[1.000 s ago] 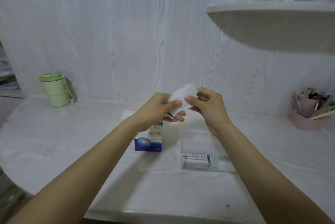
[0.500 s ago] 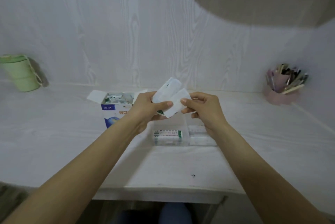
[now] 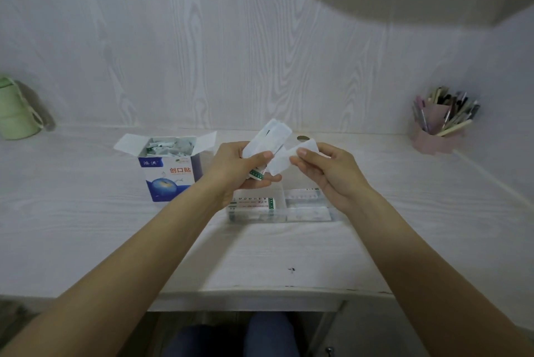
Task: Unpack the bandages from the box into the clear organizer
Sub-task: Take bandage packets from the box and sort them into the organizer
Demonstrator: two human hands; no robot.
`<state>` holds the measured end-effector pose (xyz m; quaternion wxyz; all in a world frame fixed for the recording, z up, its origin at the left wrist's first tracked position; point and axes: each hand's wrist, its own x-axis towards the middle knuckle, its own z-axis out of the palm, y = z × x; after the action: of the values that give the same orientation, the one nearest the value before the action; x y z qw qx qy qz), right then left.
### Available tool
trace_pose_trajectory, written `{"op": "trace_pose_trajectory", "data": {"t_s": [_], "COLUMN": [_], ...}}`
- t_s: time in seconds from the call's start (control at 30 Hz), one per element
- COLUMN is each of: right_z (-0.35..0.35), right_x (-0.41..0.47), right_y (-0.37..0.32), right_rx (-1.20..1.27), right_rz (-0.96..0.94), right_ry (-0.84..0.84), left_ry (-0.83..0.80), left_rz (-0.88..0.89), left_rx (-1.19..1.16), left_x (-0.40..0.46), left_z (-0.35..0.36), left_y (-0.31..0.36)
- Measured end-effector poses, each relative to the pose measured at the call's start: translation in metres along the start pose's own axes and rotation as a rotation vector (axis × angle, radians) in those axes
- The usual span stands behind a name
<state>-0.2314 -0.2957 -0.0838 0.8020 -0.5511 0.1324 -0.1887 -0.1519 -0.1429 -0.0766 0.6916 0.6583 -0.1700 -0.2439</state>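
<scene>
Bandages (image 3: 270,137): small stack of white wrapped strips gripped in left hand (image 3: 239,168), held in the air above the clear organizer (image 3: 278,207), mid-bench. Right hand (image 3: 326,171) pinches one white strip (image 3: 286,160) at the stack's edge. Organizer compartments hold a few flat packs. Box (image 3: 170,173) just left of organizer, flaps open, full of strips. Green cup (image 3: 16,116) at far-left back edge, pen holder (image 3: 439,125) at right back corner. Front bench edge (image 3: 260,293) bare.

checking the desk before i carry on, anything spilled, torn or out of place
Nothing stands out. The box stands upright with its flaps open, bandages lie flat in the clear organizer, and the left hand and right hand hold wrapped bandages above it.
</scene>
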Motion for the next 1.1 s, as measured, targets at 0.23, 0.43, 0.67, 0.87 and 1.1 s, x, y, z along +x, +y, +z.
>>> {"op": "trace_pose_trajectory", "data": {"t_s": [0.23,0.43,0.67,0.87,1.1], "right_z": [-0.020,-0.035,-0.027,-0.016,-0.005], "right_x": [0.012,0.027,0.033,0.037,0.040], "right_y": [-0.007,-0.007,0.006,0.012,0.009], "right_rx": [-0.212,-0.945,-1.268,-1.577,-1.797], "right_rz": [0.001,-0.030,-0.053,-0.109,-0.195], "right_ry": [0.031,0.018,-0.098,-0.152,-0.272], "left_ry": [0.064,0.053,0.054,0.044,0.041], "left_rz": [0.025,0.032,0.044,0.052,0.062], "left_rx": [0.007,0.021,0.046,0.071,0.084], "left_x": [0.006,0.008,0.008,0.008,0.007], "left_z": [-0.002,0.002,0.003,0.004,0.006], "left_y": [-0.002,-0.001,0.001,-0.002,-0.002]}}
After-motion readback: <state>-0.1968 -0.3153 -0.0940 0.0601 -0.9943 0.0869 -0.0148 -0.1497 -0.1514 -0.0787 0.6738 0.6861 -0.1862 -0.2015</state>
